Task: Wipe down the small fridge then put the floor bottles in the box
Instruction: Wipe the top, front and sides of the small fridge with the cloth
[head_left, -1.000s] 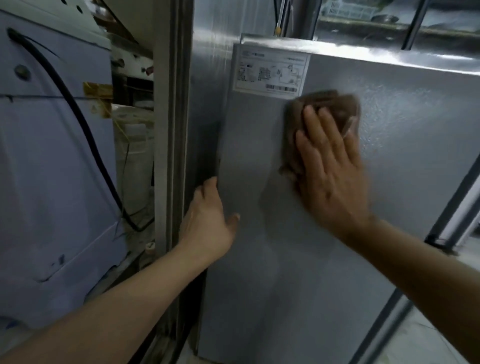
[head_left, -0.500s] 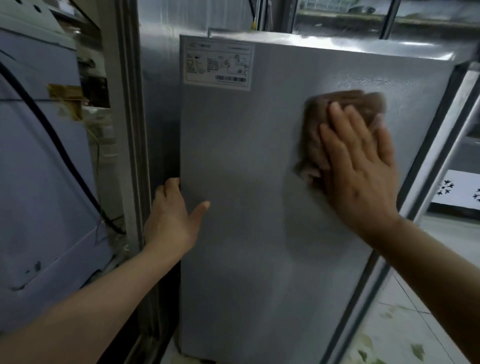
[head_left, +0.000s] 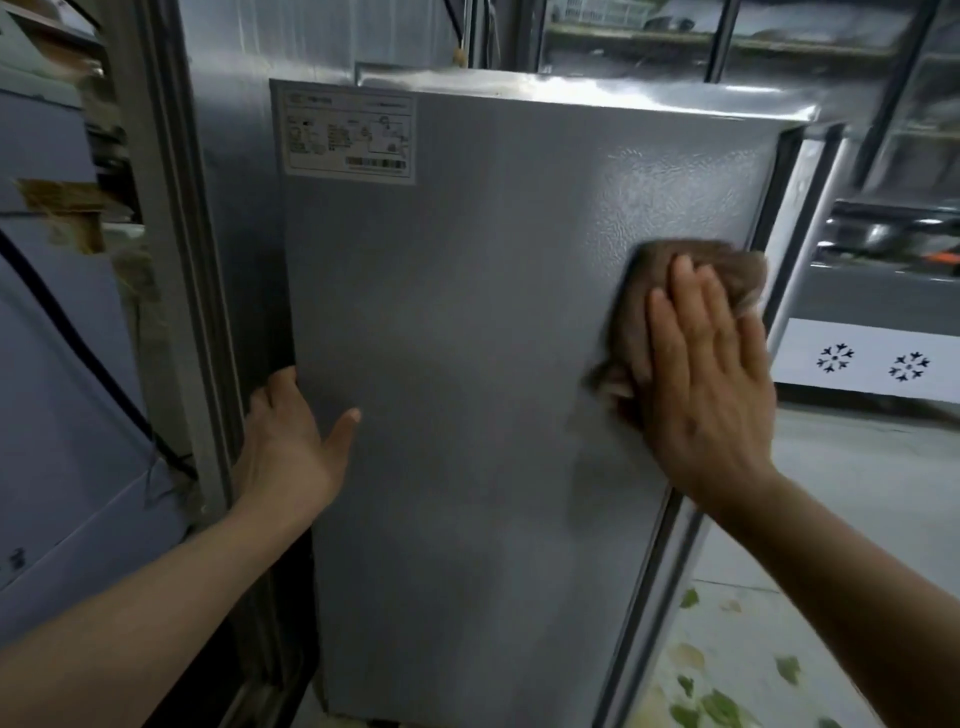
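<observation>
The small grey fridge (head_left: 467, 364) fills the middle of the view, its flat side panel facing me and a white label (head_left: 349, 136) at its top left corner. My right hand (head_left: 701, 384) presses flat on a brown cloth (head_left: 727, 270) against the panel near its right edge, at mid height. My left hand (head_left: 291, 447) grips the panel's left edge lower down, thumb resting on the face and fingers wrapped behind it. No bottles or box are in view.
A tall metal frame (head_left: 176, 260) stands close on the fridge's left, with a pale blue appliance (head_left: 52, 415) and a black cable (head_left: 93, 364) beyond it. On the right are a freezer with snowflake marks (head_left: 872, 364) and a tiled floor (head_left: 737, 665) with leaf patterns.
My right hand has swept the cloth across the panel from beside the label at top left to the right edge, and lower. The view has shifted right. My left hand keeps hold of the left edge.
</observation>
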